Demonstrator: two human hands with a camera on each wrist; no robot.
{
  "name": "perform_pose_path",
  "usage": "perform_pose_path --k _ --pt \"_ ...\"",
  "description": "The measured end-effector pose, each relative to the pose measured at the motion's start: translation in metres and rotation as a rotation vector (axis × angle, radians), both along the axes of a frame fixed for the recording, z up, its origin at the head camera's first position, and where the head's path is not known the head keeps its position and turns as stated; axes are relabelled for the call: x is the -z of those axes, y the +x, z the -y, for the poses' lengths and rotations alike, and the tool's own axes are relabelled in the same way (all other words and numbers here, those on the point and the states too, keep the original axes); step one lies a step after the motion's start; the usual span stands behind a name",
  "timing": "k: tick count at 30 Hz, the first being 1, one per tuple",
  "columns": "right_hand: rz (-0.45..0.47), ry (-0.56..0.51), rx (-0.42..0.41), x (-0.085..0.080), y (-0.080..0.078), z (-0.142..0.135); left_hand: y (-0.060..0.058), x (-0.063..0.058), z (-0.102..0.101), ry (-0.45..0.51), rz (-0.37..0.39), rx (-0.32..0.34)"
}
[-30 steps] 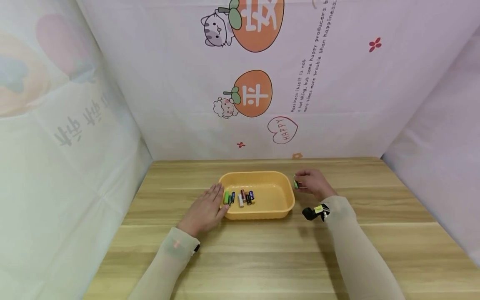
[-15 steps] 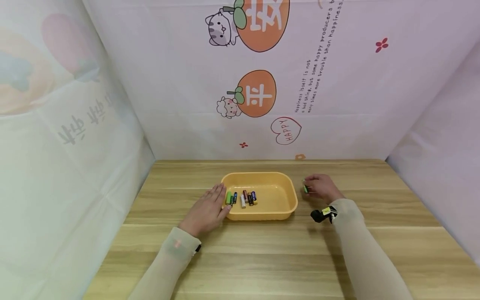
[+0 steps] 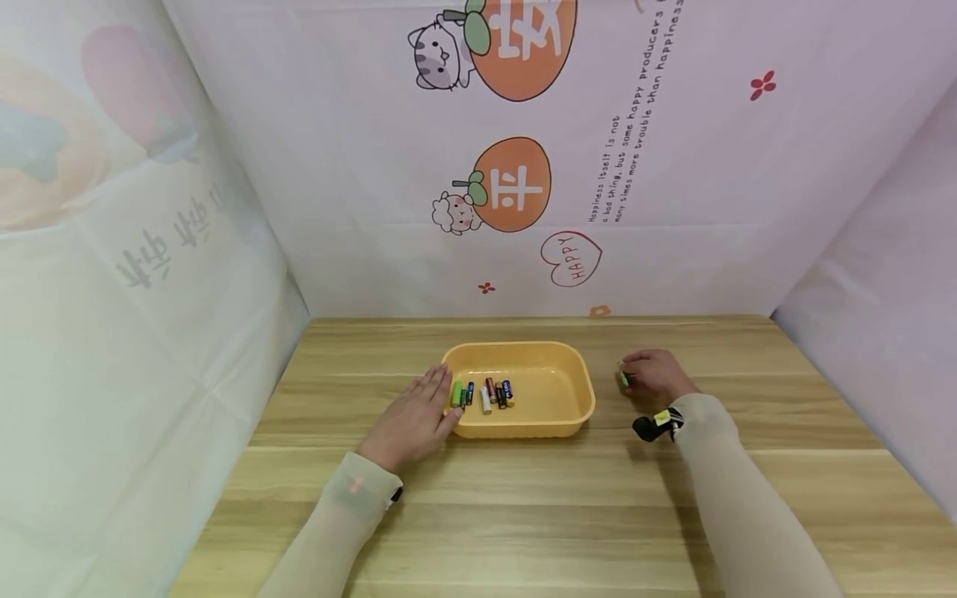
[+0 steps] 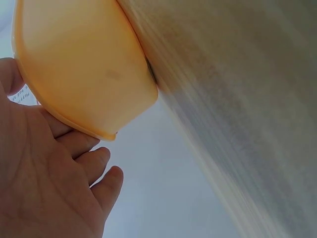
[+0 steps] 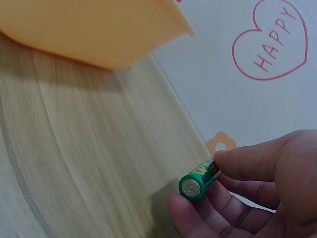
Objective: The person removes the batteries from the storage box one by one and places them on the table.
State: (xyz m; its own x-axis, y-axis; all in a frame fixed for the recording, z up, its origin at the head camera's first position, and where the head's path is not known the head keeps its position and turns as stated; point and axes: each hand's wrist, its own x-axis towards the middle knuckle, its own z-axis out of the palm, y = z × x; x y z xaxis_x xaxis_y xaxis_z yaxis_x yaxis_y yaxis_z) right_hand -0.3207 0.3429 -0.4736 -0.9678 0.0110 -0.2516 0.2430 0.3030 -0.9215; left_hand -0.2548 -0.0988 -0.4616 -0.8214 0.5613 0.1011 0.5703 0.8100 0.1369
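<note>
In the head view, my left hand rests on the left end of a yellow plastic tray, fingers fairly straight over its rim. The left wrist view shows the palm beside the tray's outer wall. To the right of the tray, my right hand pinches a green battery between thumb and fingers, low over the table. Its flat metal end faces the right wrist camera. Inside the tray lie several batteries, among them a bright green one, a white one and a blue one.
A wood-grain table carries the tray. Behind it stands a white printed backdrop, with a pale sheet along the left side and another sheet along the right.
My right hand has moved rightward, away from the tray, with the green battery still pinched in it. My left hand stays on the tray. The head view has shifted slightly.
</note>
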Motion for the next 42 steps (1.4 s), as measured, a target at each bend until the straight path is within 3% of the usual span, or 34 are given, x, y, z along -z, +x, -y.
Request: perform_pose_path --k 10,22,33,42 --pt "-0.016 0.052 -0.015 0.001 0.001 -0.012 0.0 -0.001 -0.002 0.016 0.0 0.001" --pt "-0.024 0.077 0.037 0.006 0.0 -0.017 -0.002 0.003 -0.003 0.0 -0.013 -0.009" --pt "-0.04 0.42 0.022 0.0 0.004 -0.017 0.0 0.002 -0.004 -0.001 -0.01 -0.016" --pt "-0.019 0.453 0.025 0.0 0.003 -0.021 0.001 0.002 -0.005 0.006 -0.015 -0.017"
